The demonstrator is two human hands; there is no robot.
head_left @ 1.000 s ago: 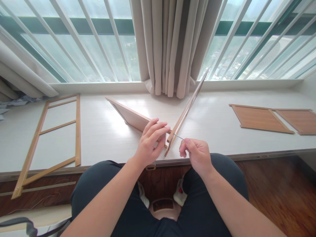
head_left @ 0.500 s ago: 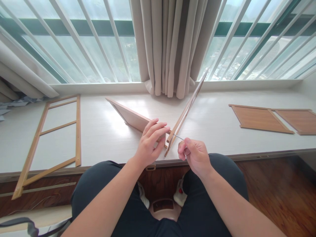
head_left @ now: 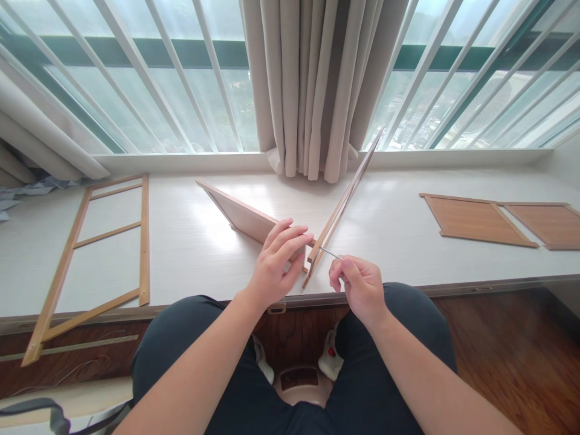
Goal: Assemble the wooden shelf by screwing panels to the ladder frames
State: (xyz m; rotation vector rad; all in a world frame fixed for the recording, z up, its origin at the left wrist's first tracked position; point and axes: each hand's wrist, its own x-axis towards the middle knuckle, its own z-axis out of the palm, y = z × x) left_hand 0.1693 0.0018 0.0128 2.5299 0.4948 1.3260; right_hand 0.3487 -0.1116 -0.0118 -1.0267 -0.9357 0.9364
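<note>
The left hand [head_left: 275,263] curls over the near end of a pale, wood-edged flat panel [head_left: 238,214] that stands tilted on its edge on the white window-side counter [head_left: 190,248], fingers wrapped across the top edge and thumb below, so the panel's corner sits inside the closed grasp. The right hand [head_left: 360,284] pinches a thin, silver metal key [head_left: 330,253] between thumb and forefinger, the other fingers folded in; the key's shaft runs up and left out of the fingertips, and its far tip touches the lower part of a tall, slim light-wood frame [head_left: 344,202] that leans upright just right of the left hand. The two pieces meet at that corner, between both hands, near the counter's front edge. A flat ladder-like wooden frame [head_left: 97,241] lies well apart on the left, and two brown wooden boards [head_left: 480,219] lie flat far to the right.
</note>
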